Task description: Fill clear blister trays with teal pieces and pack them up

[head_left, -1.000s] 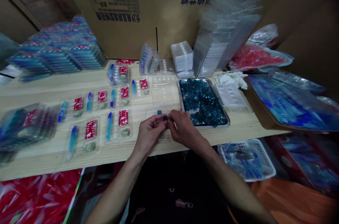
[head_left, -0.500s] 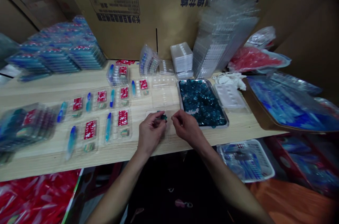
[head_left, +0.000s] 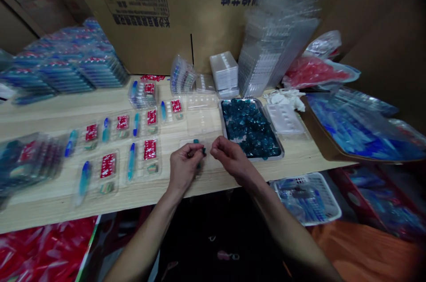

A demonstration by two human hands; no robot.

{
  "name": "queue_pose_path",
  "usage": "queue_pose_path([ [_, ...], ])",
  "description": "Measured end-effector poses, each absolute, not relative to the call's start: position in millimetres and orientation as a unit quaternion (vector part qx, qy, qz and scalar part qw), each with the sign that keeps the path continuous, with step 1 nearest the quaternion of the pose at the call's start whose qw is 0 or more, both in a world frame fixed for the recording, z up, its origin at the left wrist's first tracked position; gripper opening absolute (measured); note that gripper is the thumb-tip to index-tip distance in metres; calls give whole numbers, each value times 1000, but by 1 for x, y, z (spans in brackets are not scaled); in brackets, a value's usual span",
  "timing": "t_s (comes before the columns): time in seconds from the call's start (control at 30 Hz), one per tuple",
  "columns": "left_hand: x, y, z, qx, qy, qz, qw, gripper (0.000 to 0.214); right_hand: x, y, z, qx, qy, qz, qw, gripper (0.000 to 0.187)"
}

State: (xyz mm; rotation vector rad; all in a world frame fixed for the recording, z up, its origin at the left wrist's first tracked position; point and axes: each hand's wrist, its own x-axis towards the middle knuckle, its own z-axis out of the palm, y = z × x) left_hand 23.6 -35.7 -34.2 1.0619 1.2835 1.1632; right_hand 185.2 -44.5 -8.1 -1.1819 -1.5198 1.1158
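Note:
My left hand (head_left: 183, 166) is curled at the front of the wooden table (head_left: 49, 193), fingertips pinched on a small teal piece (head_left: 203, 151) over a clear plastic blister tray (head_left: 186, 143). Another teal piece (head_left: 196, 141) sits in that tray. My right hand (head_left: 229, 157) is beside it, fingers bent in a loose pinch a little apart from the left; I cannot see anything in it. Just right of my hands lies a metal tray (head_left: 279, 146) heaped with teal pieces (head_left: 248, 126).
Filled blister packs with red cards (head_left: 149, 148) lie in rows to the left, stacks of them (head_left: 66, 64) behind. Empty clear trays (head_left: 273, 42) and white trays (head_left: 224, 71) stand at the back against cardboard boxes (head_left: 159, 6). A white basket (head_left: 328, 211) sits below right.
My hands, touching over the teal piece a second ago, have drawn slightly apart; the left keeps the piece. The view has shifted a little.

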Motion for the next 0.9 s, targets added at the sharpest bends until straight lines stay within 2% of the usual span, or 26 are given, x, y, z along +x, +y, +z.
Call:
queue_pose_path([
  [0.07, 18, -31, -39, 398, 538, 507, 544, 25, 197, -46, 6, -448, -599, 482, 457, 21],
  [0.13, 10, -27, -40, 362, 526, 515, 572, 31, 218, -40, 13, -472, -618, 450, 440, 22],
  [0.2, 0, -27, -38, 361, 518, 512, 582, 35, 244, -27, 10, -560, -653, 335, 384, 23],
  [0.3, -18, -34, -32, 423, 529, 502, 537, 32, 279, -8, -8, -700, -652, 134, 258, 23],
  [0.4, -32, -47, -29, 524, 544, 466, 461, 26, 297, 0, -28, -756, -625, 54, 186, 17],
  [0.43, -34, -53, -29, 564, 545, 442, 434, 22, 298, 0, -32, -756, -628, 44, 180, 22],
  [0.53, -31, -67, -36, 689, 511, 376, 351, 8, 286, -11, -36, -715, -668, 13, 207, 54],
  [0.6, -26, -71, -45, 748, 467, 363, 301, 10, 265, -24, -37, -660, -703, 26, 263, 57],
  [0.7, -22, -71, -60, 793, 418, 368, 246, 15, 223, -47, -44, -538, -760, 150, 332, 45],
  [0.8, -23, -68, -72, 813, 394, 371, 214, 18, 189, -65, -59, -482, -772, 259, 322, 39],
  [0.9, -25, -68, -82, 828, 371, 376, 190, 21, 174, -69, -71, -512, -754, 273, 308, 36],
])
